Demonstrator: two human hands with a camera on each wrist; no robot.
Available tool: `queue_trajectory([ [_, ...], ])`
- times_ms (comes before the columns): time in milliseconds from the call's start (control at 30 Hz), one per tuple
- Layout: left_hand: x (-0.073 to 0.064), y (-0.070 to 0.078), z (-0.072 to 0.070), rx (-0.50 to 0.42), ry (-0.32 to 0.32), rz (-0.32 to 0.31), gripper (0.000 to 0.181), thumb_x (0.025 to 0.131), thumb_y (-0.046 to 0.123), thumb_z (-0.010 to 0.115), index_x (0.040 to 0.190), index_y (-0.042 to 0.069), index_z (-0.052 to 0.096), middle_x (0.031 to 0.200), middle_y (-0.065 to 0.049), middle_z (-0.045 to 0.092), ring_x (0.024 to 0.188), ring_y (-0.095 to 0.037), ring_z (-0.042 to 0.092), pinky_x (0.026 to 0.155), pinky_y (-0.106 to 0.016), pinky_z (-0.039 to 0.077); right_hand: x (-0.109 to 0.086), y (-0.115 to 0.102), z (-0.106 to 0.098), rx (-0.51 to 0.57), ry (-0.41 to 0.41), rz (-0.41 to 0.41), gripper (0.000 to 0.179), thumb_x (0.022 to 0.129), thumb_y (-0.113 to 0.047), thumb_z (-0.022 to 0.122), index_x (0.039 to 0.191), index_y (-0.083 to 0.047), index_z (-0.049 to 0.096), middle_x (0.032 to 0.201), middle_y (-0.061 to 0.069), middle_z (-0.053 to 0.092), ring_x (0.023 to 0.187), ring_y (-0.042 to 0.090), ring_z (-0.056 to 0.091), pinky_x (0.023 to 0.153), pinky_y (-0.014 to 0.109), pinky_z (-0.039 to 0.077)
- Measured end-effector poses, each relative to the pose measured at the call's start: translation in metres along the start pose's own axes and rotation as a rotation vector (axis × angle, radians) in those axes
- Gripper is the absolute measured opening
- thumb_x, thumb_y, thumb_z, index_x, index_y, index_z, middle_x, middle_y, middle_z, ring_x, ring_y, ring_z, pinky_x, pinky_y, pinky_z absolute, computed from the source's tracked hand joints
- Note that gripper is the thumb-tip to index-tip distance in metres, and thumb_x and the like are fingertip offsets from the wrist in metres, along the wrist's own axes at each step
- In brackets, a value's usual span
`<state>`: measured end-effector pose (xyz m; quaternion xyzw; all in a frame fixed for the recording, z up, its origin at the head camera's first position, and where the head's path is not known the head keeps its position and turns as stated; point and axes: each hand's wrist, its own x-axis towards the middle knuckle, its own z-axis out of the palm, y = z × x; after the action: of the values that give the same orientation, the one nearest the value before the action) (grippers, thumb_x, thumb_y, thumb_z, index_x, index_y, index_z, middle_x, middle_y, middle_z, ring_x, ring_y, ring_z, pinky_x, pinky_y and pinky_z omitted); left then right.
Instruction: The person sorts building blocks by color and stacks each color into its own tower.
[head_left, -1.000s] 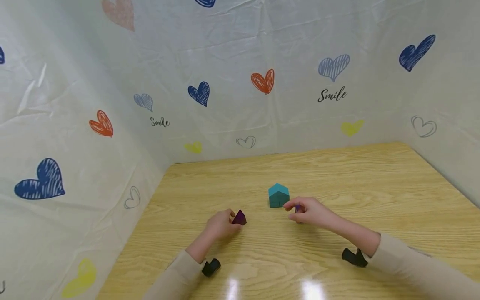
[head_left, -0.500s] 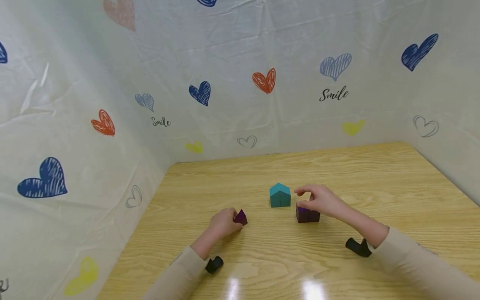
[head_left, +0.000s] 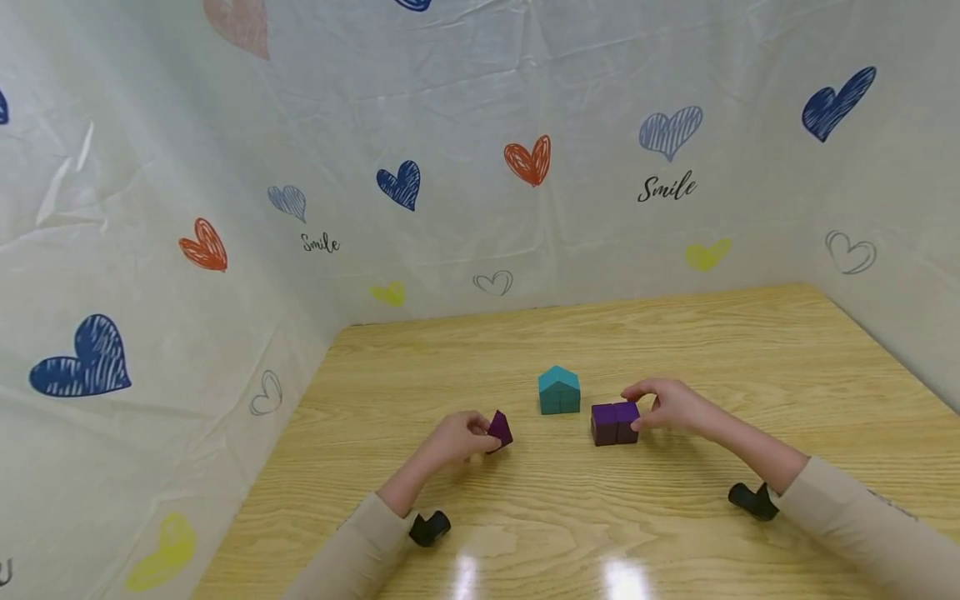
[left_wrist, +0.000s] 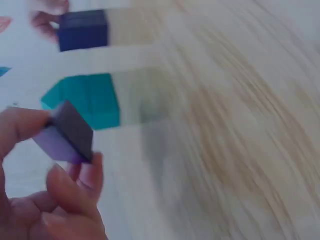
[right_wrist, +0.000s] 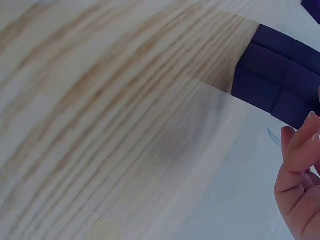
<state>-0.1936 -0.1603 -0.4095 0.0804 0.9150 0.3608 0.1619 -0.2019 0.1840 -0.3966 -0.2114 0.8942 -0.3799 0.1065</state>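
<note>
In the head view my left hand [head_left: 457, 437] pinches a small purple triangular block [head_left: 501, 428] between thumb and fingers, its point upward. The left wrist view shows this block [left_wrist: 67, 132] tilted in the fingertips. To the right, purple blocks [head_left: 604, 425] stand side by side on the table as one low box. My right hand [head_left: 671, 407] holds their right end, thumb at the front corner and index finger behind. In the right wrist view, fingers [right_wrist: 305, 150] curl at the edge of the purple blocks [right_wrist: 265, 70]; the thumb is mostly hidden.
A teal house-shaped block stack [head_left: 558, 392] with a peaked top stands just behind and left of the purple blocks. The wooden table [head_left: 525, 517] is bordered by a white cloth [head_left: 450, 108] printed with hearts. Wrist cameras [head_left: 430, 528] sit under both sleeves.
My right hand has moved right and down, from over the purple blocks to their right end, uncovering them. My left hand has carried the triangular block slightly right and tilted it.
</note>
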Motion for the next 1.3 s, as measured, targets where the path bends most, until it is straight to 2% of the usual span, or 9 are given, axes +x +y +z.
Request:
queue_trajectory([
  [167,0.001,0.013,-0.002,-0.288,-0.125,-0.012,0.035,0.085,0.029,0.06,0.108,0.003,0.061,0.074,-0.007,0.055,0.051,-0.012,0.04,0.049,-0.024,0.031,0.001,0.005,0.003,0.034,-0.007,0.031,0.045,0.075,-0.009,0.073,0.113,0.009,0.057,0.106,0.023,0.057,0.061,0.013,0.044,0.052,0.027,0.04],
  [367,0.003,0.029,0.001,-0.53,-0.151,0.034,0.034,0.091,0.027,0.049,0.099,-0.004,0.059,0.064,-0.002,0.049,0.052,-0.009,0.04,0.052,-0.024,0.033,0.003,0.008,0.004,0.028,-0.005,0.038,0.043,0.075,-0.01,0.073,0.112,0.008,0.059,0.105,0.022,0.059,0.062,0.014,0.045,0.052,0.028,0.041],
  [533,0.006,0.042,0.01,-0.716,-0.177,0.046,0.031,0.094,0.028,0.041,0.092,0.0,0.055,0.066,0.003,0.053,0.052,-0.006,0.043,0.051,-0.021,0.035,0.002,0.009,0.004,0.017,-0.005,0.033,0.042,0.076,-0.011,0.073,0.112,0.007,0.059,0.105,0.021,0.059,0.064,0.014,0.044,0.054,0.028,0.04],
  [633,0.009,0.049,0.015,-0.789,-0.182,0.053,0.032,0.095,0.027,0.032,0.095,0.001,0.051,0.068,0.005,0.051,0.05,-0.004,0.04,0.049,-0.019,0.032,0.002,0.009,0.004,0.012,-0.005,0.026,0.042,0.076,-0.011,0.073,0.111,0.008,0.059,0.104,0.021,0.059,0.064,0.015,0.044,0.054,0.028,0.039],
  [767,0.01,0.054,0.02,-0.858,-0.214,0.08,0.043,0.095,0.025,0.023,0.124,0.0,0.044,0.068,0.004,0.045,0.048,-0.005,0.032,0.047,-0.019,0.026,0.002,0.008,0.004,0.015,-0.003,0.028,0.042,0.076,-0.011,0.073,0.111,0.008,0.059,0.104,0.021,0.059,0.064,0.015,0.044,0.054,0.028,0.04],
  [900,0.01,0.054,0.021,-0.927,-0.294,0.115,0.05,0.096,0.025,0.02,0.143,0.01,0.028,0.068,0.003,0.041,0.046,-0.005,0.027,0.046,-0.02,0.023,0.002,0.007,0.004,0.021,-0.006,0.029,0.042,0.076,-0.011,0.072,0.111,0.008,0.059,0.104,0.022,0.058,0.064,0.015,0.044,0.054,0.028,0.04],
  [1033,0.011,0.052,0.021,-1.013,-0.388,0.13,0.046,0.097,0.027,0.02,0.139,0.014,0.034,0.067,0.003,0.041,0.043,-0.003,0.027,0.043,-0.018,0.024,0.002,0.007,0.004,0.016,-0.004,0.027,0.042,0.076,-0.011,0.072,0.111,0.008,0.059,0.104,0.021,0.059,0.064,0.015,0.044,0.054,0.028,0.04],
  [1200,0.011,0.049,0.023,-1.139,-0.501,0.149,0.035,0.096,0.025,0.021,0.116,0.019,0.049,0.065,0.007,0.044,0.043,-0.002,0.026,0.041,-0.016,0.024,0.002,0.007,0.004,0.007,-0.003,0.018,0.042,0.076,-0.011,0.073,0.11,0.008,0.059,0.104,0.022,0.059,0.064,0.014,0.045,0.054,0.028,0.04],
  [1300,0.013,0.046,0.026,-1.149,-0.506,0.137,0.033,0.095,0.022,0.021,0.105,0.021,0.053,0.066,0.008,0.048,0.043,-0.003,0.025,0.041,-0.016,0.023,0.002,0.006,0.003,0.001,0.001,0.012,0.041,0.076,-0.011,0.072,0.11,0.008,0.06,0.104,0.022,0.059,0.062,0.014,0.045,0.054,0.027,0.04],
])
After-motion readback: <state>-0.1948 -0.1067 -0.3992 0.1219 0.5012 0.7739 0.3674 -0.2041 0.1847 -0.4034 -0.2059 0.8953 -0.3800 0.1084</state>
